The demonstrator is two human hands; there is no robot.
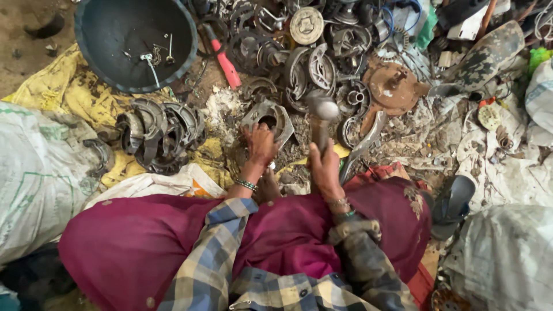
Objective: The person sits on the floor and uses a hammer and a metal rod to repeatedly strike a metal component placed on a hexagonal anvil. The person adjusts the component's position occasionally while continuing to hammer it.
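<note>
**Hammer raised over a curved metal part amid scrap**

Nearest the camera, plaid sleeves and a magenta cloth over the lap fill the lower frame and hide the person's legs; a bare foot shows only in part, just behind the left wrist. The right hand (326,168) is wrapped tightly round the handle of a hammer (322,112), whose head is blurred, so its shape is hard to make out. The hammer head hangs just right of a curved metal part (271,118), a grey half-ring piece lying on the littered ground. The left hand (260,144) presses down on the near edge of that part, fingers bent over it; whether they grip it or merely steady it cannot be told.

Left of the curved metal part, a heap of similar dark half-rings (158,133) sits on a yellow sack (63,92). A white woven sack (37,173) with green print, cut off by the left edge, lies nearer still. Right of the part, a dark sandal (452,204) rests beside the lap, and a second white sack (507,259) is cut off at the lower right corner.

Beyond the part lie a red-handled tool (226,64), half buried, a rusty round plate (394,86) and a tangled scrap pile (322,40) whose pieces are too jumbled to tell apart. Farthest left, a dark round basin (92,34) holds a few small metal bits.
</note>
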